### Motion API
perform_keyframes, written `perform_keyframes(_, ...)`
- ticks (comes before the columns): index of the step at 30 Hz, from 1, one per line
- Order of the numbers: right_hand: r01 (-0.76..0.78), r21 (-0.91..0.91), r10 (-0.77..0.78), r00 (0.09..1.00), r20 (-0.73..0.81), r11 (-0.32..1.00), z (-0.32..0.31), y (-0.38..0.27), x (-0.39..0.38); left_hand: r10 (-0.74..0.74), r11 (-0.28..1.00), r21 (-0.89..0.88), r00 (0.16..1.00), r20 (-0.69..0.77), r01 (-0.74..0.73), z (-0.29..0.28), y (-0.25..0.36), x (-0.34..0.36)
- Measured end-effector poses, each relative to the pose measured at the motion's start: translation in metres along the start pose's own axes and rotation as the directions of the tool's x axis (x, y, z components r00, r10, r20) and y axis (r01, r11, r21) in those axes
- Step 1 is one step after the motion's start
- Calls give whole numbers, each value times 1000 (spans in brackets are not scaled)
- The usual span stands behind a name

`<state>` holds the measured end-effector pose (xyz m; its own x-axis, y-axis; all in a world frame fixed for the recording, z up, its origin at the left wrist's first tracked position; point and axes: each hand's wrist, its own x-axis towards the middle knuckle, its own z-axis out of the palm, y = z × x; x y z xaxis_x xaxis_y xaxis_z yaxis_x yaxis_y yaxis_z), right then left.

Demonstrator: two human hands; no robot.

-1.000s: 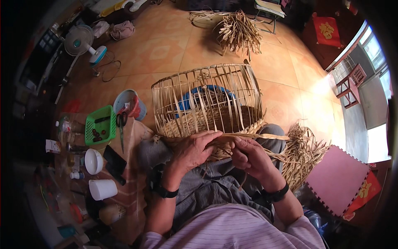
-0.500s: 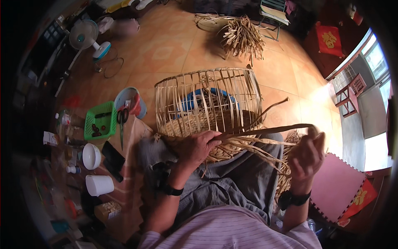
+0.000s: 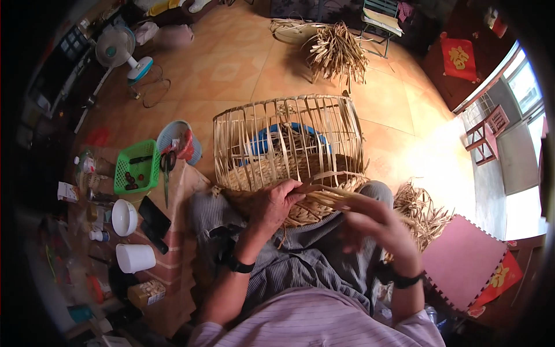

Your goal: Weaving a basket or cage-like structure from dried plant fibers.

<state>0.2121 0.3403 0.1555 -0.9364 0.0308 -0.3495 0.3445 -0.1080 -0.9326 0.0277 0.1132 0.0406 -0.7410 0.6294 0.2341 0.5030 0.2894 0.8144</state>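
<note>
A half-woven basket (image 3: 263, 176) lies on its side across my lap, with a closely plaited lower wall and bare upright strips running up to a hoop. At its near edge my left hand (image 3: 274, 209) pinches a bundle of dried plant strips (image 3: 324, 195) between thumb and fingers. The strips fan out to the right, and one bends in a loop over the edge. My right hand (image 3: 378, 222) is beside their right ends, above my knee. It is blurred by motion, so whether it grips a strip cannot be told. Through the bars shows a blue ring-shaped rim (image 3: 295, 127).
On my left, a low brick-patterned surface bears scissors (image 3: 167, 170), a green basket (image 3: 139, 168), a white bowl (image 3: 125, 218), a white cup (image 3: 136, 258) and a dark phone-like slab (image 3: 155, 217). Loose strips (image 3: 425, 217) and a pink mat (image 3: 465, 254) lie right; a strip bundle (image 3: 338, 55) stands ahead.
My right hand has come down and inward from the right, toward my left hand. The long dark strip that stretched out to it now bends in a loop. The left hand keeps its place.
</note>
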Motion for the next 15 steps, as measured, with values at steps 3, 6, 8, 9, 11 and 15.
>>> perform_keyframes(3, 32, -10, -32, 999, -14, 999, 42, 11, 57, -82, 996, 46, 996, 34, 80, -1, -2, -3)
perform_keyframes(6, 62, -112, -72, 993, -90, 992, 53, 20, 86, -48, 998, 42, 999, -26, 49, 0, -6, -3)
perform_keyframes(8, 7, -125, -24, 991, -128, 992, 56, 25, 97, -55, 999, 3, 999, 0, 55, 1, -10, -2)
perform_keyframes(9, 123, -62, -132, 978, -159, 990, 56, 27, 102, -66, 998, -21, 998, 10, 66, 1, -11, -2)
perform_keyframes(11, 217, 71, -196, 954, -227, 974, 55, 28, 117, -47, 999, -5, 999, 17, 47, 2, -10, -3)
perform_keyframes(15, 318, 185, -238, 904, -356, 930, 23, 18, 156, -75, 975, 212, 996, 58, 61, 6, 8, -10)
